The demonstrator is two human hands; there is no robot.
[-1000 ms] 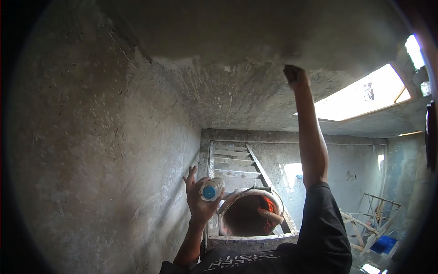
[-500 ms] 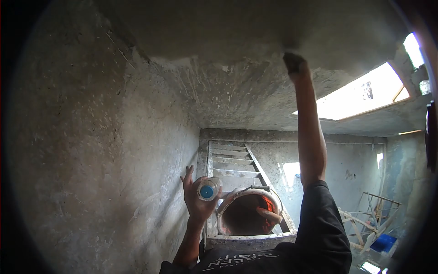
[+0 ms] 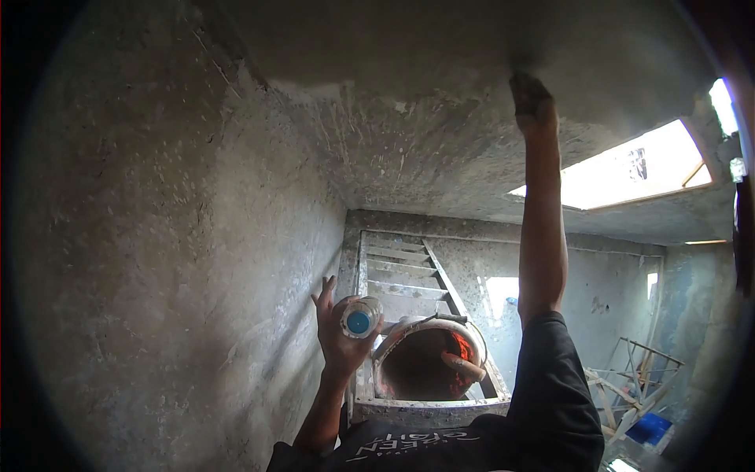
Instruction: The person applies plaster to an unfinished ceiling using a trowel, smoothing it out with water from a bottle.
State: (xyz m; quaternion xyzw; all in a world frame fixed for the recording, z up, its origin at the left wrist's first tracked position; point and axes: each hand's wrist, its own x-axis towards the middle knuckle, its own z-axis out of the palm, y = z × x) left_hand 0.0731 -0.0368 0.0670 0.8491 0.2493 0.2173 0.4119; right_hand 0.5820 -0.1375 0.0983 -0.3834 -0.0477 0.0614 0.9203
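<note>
My left hand point(image 3: 340, 334) is wrapped round a clear plastic bottle point(image 3: 370, 307) with a blue cap, some fingers spread away from it. It is beside the ladder, left of the bucket. High up at the ceiling point(image 3: 440, 47), my right hand point(image 3: 538, 116) is closed, with a dark shape point(image 3: 528, 88) at its far end against the surface. Shadow and blur hide what that shape is. Between my arms a dirty bucket point(image 3: 385, 346) with an orange-red inside stands at the ladder's top. A rounded wooden-looking handle point(image 3: 462, 366) sticks out over its rim.
A paint-spattered ladder point(image 3: 405, 291) stands in front of me. The rough plastered wall point(image 3: 157, 259) is close on my left. A bright opening point(image 3: 629, 169) cuts the ceiling at right. Below right are a wooden frame point(image 3: 629, 393) and a blue object point(image 3: 650, 429).
My right hand has shifted slightly right along the ceiling. The left hand still grips the bottle, which is tilted a little differently. The whole view has moved slightly.
</note>
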